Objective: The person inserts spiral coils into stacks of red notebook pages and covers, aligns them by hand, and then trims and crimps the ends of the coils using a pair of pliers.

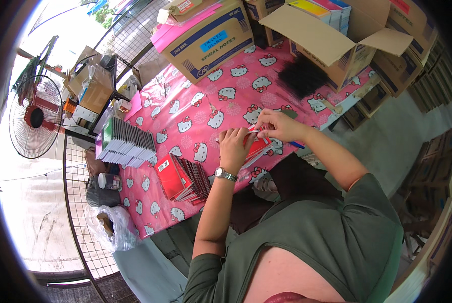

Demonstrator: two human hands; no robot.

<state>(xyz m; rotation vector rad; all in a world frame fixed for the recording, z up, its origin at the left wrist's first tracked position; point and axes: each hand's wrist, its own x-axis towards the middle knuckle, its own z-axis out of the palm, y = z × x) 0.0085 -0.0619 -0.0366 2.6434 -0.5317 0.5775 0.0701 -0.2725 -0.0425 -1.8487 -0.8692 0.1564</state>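
A red notebook (259, 147) lies near the front edge of the pink-covered table, partly hidden under my hands. My left hand (233, 147), with a watch on its wrist, is closed with its fingers bent over the notebook's left and upper edge. From the right, my right hand (278, 125) meets it in a pinch at the notebook's upper edge. Something thin and pale shows between the fingertips, too small to name. Left of my left forearm stands a stack of red spiral notebooks (173, 178). Farther left is a taller stack of spiral notebooks (127, 144) with green and purple covers.
A heap of thin black strands (303, 78) lies beyond my right hand. Behind are a closed carton (211, 45) and an open carton (344, 65) holding notebooks. A plastic bag (112, 230) hangs at the left edge, by a jar (109, 181). A fan (36, 117) stands far left.
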